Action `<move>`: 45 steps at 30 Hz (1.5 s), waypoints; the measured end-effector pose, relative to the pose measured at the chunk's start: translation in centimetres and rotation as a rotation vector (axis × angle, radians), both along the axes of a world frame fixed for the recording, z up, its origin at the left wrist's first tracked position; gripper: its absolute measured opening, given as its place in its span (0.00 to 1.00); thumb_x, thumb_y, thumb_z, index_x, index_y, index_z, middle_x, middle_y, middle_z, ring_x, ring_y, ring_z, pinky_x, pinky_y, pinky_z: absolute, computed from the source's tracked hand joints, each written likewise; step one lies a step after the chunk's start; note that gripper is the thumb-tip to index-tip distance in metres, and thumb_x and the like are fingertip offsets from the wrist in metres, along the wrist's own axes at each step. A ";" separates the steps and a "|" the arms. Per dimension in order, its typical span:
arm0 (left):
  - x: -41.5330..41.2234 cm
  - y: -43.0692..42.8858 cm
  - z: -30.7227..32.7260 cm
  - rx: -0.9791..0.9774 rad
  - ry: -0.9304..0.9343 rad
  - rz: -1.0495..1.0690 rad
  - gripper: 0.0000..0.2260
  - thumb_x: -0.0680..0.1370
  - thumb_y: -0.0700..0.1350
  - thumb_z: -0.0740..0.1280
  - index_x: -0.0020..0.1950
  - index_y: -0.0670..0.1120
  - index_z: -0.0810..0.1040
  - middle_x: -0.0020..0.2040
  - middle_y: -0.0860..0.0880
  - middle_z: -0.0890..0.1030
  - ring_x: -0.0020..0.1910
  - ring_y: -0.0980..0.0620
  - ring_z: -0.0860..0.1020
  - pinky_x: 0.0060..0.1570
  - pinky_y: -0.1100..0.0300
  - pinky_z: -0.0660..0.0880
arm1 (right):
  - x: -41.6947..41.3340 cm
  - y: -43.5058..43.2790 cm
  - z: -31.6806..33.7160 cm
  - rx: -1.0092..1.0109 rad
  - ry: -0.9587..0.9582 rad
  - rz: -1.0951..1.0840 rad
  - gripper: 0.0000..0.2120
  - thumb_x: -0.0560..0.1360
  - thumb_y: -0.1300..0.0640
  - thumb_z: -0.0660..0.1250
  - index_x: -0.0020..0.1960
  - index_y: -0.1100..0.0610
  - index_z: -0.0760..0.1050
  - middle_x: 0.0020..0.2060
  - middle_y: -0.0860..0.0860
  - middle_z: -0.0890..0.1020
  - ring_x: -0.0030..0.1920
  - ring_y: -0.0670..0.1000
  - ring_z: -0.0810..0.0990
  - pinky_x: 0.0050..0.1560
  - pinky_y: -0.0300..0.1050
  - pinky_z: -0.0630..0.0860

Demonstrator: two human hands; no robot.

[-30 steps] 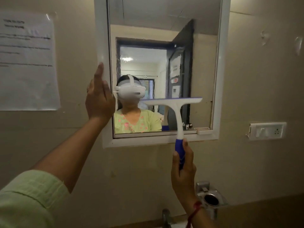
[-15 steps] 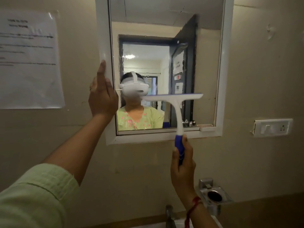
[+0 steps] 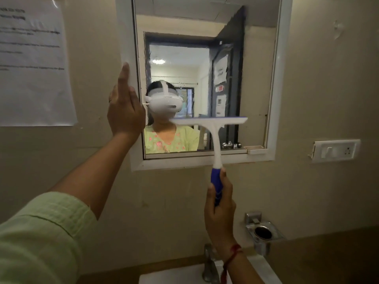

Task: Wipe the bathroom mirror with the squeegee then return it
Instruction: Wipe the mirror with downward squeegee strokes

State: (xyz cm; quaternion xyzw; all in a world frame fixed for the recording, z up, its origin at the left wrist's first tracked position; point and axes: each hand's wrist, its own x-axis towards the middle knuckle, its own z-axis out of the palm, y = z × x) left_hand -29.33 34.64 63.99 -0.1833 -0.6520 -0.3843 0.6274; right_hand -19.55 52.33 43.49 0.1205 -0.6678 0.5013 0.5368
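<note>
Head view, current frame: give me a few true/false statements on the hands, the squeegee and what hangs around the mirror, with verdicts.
1. The left hand lies flat, fingers straight, against the left frame of the mirror. True.
2. The right hand grips the squeegee by its blue handle. True.
3. The squeegee's blade sits at the mirror's top edge. False: it lies across the lower part of the glass.
4. The paper notice hangs right of the mirror. False: the notice is on the left; a switch plate is on the right.
</note>
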 end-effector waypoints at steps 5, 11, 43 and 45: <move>-0.1 0.0 -0.1 0.003 0.001 -0.005 0.21 0.81 0.42 0.51 0.74 0.52 0.59 0.68 0.49 0.71 0.64 0.48 0.70 0.55 0.62 0.65 | -0.1 0.4 -0.4 0.009 -0.009 -0.019 0.21 0.79 0.48 0.55 0.70 0.39 0.56 0.38 0.50 0.75 0.31 0.45 0.75 0.30 0.30 0.72; -0.3 0.0 -0.1 0.019 0.009 -0.001 0.21 0.81 0.42 0.51 0.74 0.52 0.59 0.68 0.49 0.72 0.64 0.47 0.70 0.56 0.61 0.66 | 1.7 0.4 -4.9 0.005 -0.113 -0.043 0.24 0.77 0.50 0.57 0.66 0.27 0.56 0.42 0.50 0.79 0.34 0.43 0.76 0.32 0.30 0.73; 0.0 0.1 -0.1 0.013 -0.022 0.045 0.21 0.81 0.46 0.49 0.74 0.54 0.57 0.68 0.52 0.71 0.61 0.45 0.71 0.52 0.56 0.69 | 3.2 0.6 -5.0 -0.016 -0.122 -0.049 0.22 0.79 0.50 0.56 0.68 0.31 0.56 0.45 0.43 0.78 0.34 0.44 0.75 0.33 0.30 0.72; 0.1 0.2 -0.2 0.014 -0.027 0.058 0.21 0.81 0.46 0.49 0.74 0.54 0.57 0.68 0.52 0.71 0.61 0.45 0.71 0.52 0.56 0.69 | 3.0 0.7 -4.4 -0.021 -0.115 -0.061 0.20 0.80 0.47 0.56 0.69 0.33 0.57 0.43 0.46 0.78 0.32 0.44 0.74 0.31 0.30 0.70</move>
